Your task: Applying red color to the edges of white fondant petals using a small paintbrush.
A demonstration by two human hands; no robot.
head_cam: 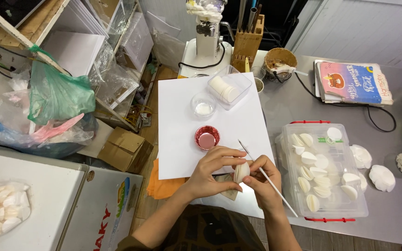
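left hand (pixel 210 171) pinches pale folded round wafer shell (pixel 241 172) | right hand (pixel 262 182) grips thin white stick (pixel 267 178), touching shell | both just below red foil cup (pixel 207 137) on white sheet (pixel 182 116)

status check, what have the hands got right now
Left hand grip on white shell piece. Right hand holds thin white brush and steadies the piece. Red foil cup just ahead, apart.

Worktop (pixel 387 209): brushed metal, dull grey sheen. Sheet (pixel 182 125): white paper, matt, smooth. Storage box (pixel 324 211): clear plastic, glossy, red clips. Small cup (pixel 207 137): red foil, shiny, crinkled. Knife block (pixel 248 44): pale wood, matt. Carton (pixel 125 148): brown cardboard, matt. Bag (pixel 56 95): thin green plastic, creased. Shell piece (pixel 241 172) in left hand (pixel 210 174): white, matt
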